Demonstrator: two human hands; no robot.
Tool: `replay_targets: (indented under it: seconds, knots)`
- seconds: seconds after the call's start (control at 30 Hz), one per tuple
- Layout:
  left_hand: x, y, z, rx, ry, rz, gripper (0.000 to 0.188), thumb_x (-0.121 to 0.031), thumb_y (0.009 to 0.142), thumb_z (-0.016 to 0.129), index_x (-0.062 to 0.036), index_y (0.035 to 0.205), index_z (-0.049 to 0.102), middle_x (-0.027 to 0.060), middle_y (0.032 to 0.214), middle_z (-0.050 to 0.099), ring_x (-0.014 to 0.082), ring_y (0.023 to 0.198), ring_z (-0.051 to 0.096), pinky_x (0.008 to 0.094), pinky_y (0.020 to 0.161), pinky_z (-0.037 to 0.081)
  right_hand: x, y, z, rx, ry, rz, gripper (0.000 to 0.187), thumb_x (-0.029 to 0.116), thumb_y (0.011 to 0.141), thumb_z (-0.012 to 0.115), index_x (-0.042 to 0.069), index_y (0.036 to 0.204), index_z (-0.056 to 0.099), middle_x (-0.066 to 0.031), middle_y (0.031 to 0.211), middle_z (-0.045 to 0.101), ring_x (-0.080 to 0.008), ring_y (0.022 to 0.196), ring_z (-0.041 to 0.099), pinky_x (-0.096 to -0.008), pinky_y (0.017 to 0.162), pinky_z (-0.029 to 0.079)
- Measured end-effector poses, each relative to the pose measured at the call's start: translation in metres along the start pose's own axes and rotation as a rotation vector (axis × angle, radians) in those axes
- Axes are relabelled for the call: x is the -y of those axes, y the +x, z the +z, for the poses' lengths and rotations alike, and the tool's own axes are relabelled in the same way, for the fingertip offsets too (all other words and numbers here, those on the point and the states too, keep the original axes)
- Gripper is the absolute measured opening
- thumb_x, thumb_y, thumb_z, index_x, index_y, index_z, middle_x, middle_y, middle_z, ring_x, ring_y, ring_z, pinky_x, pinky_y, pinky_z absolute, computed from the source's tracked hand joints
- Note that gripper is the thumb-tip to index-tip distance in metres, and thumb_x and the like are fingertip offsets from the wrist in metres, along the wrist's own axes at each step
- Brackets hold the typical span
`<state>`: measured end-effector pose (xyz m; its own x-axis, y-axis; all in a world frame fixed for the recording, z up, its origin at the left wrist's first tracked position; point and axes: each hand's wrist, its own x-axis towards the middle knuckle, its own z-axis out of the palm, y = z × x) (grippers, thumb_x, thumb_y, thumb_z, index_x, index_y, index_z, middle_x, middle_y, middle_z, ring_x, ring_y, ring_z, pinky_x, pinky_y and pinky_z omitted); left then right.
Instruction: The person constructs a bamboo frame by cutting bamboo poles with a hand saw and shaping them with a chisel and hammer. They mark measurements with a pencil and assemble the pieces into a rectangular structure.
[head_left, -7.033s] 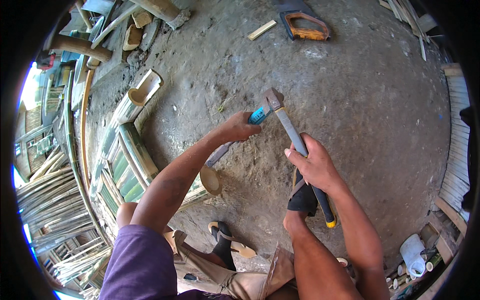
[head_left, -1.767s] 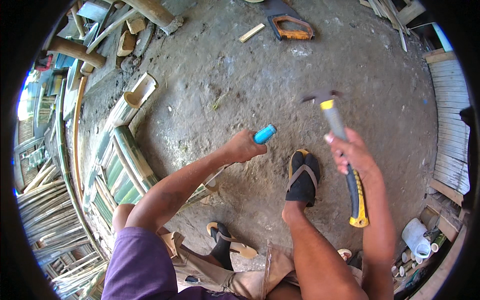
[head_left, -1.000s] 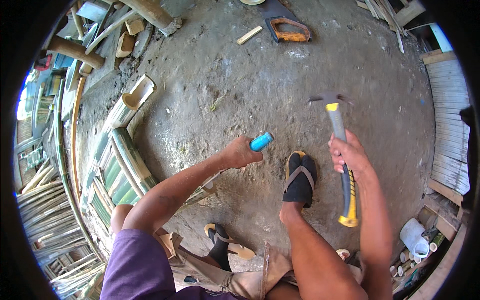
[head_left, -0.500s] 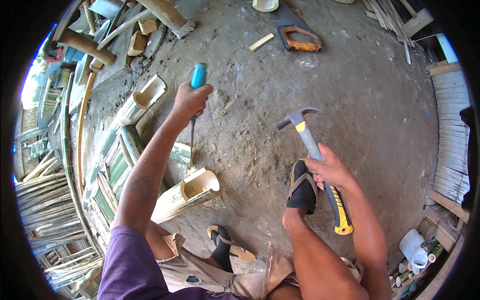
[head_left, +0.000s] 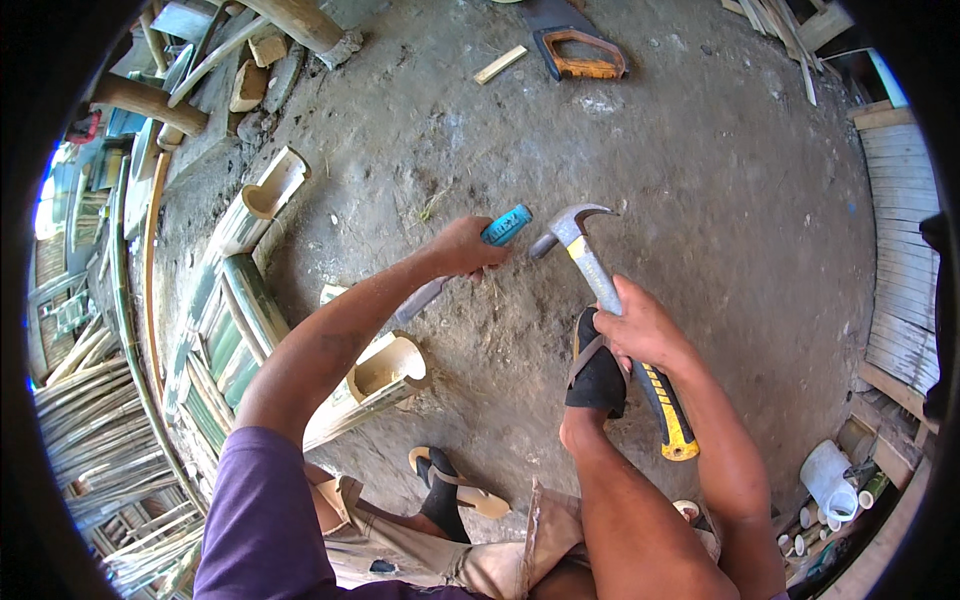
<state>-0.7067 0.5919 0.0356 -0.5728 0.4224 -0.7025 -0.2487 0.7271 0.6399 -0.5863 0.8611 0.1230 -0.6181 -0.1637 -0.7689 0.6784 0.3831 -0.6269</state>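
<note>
My left hand [head_left: 463,248] is wrapped round the blue handle of a chisel [head_left: 507,226]. Its flat blade slants down and left below my wrist, over the ground. In my right hand [head_left: 648,322] is a claw hammer [head_left: 592,262] with a grey and yellow handle, held midway along, its head up beside the chisel handle. A small gap separates the two tools. Below my left forearm lies a thick bamboo piece [head_left: 390,372] with an opening cut near its end. Another cut bamboo piece [head_left: 268,198] rests farther left. My forearm partly hides a third piece.
A handsaw [head_left: 580,55] with an orange and black handle lies at the far side, near a small wood strip [head_left: 500,65]. Bamboo poles [head_left: 100,430] are stacked at left. A whitish container [head_left: 828,488] stands at lower right. My sandalled feet are on the dirt floor.
My left hand has swung right and down, tilting the chisel from upright to slanted, its handle now near the hammer head. The hammer has shifted slightly left. The view has moved a little.
</note>
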Motion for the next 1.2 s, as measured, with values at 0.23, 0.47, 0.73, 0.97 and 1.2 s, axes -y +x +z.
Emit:
replay_targets:
  seconds: [0.23,0.47,0.73,0.97,1.2]
  knots:
    - [0.022,0.001,0.014,-0.009,0.014,-0.012,0.033,-0.028,0.090,0.073,0.0014,0.099,0.060,0.0066,0.071,0.066,0.0143,0.052,0.065,0.0314,0.048,0.054,-0.005,-0.003,0.000,-0.018,0.026,-0.009,0.017,0.008,0.089,0.059,0.000,0.093,0.044,-0.0086,0.062,0.053,-0.0167,0.043,0.055,-0.0359,0.039,0.043]
    - [0.017,-0.002,0.006,0.030,0.130,-0.062,0.043,-0.039,0.092,0.071,0.0028,0.098,0.060,0.0070,0.071,0.064,0.0161,0.055,0.065,0.0345,0.053,0.054,-0.004,-0.005,0.005,-0.033,0.012,0.016,0.017,0.009,0.089,0.059,0.000,0.092,0.044,-0.0087,0.062,0.054,-0.0168,0.043,0.054,-0.0358,0.039,0.043]
    - [0.018,-0.003,0.000,0.028,-0.087,0.026,0.044,-0.040,0.087,0.074,0.0013,0.093,0.061,0.0065,0.070,0.063,0.0149,0.054,0.062,0.0319,0.048,0.050,0.001,-0.007,0.007,-0.033,-0.001,0.017,0.016,0.008,0.088,0.058,0.000,0.093,0.045,-0.0085,0.062,0.054,-0.0170,0.043,0.055,-0.0357,0.039,0.044]
    - [0.021,-0.002,0.006,0.019,-0.154,-0.019,0.036,-0.034,0.089,0.072,-0.0023,0.096,0.057,0.0002,0.068,0.051,0.0095,0.053,0.050,0.0306,0.045,0.043,0.001,-0.006,0.009,-0.014,-0.017,0.030,0.016,0.008,0.091,0.056,0.000,0.101,0.047,-0.0031,0.063,0.049,-0.0121,0.044,0.050,-0.0321,0.039,0.041]
    - [0.018,-0.003,0.008,0.021,-0.135,-0.071,0.033,-0.030,0.089,0.072,-0.0020,0.096,0.056,0.0010,0.066,0.051,0.0102,0.050,0.049,0.0311,0.042,0.041,0.003,-0.005,0.008,-0.020,-0.030,0.016,0.018,0.008,0.088,0.058,-0.001,0.093,0.043,-0.0107,0.064,0.055,-0.0172,0.043,0.055,-0.0360,0.040,0.044]
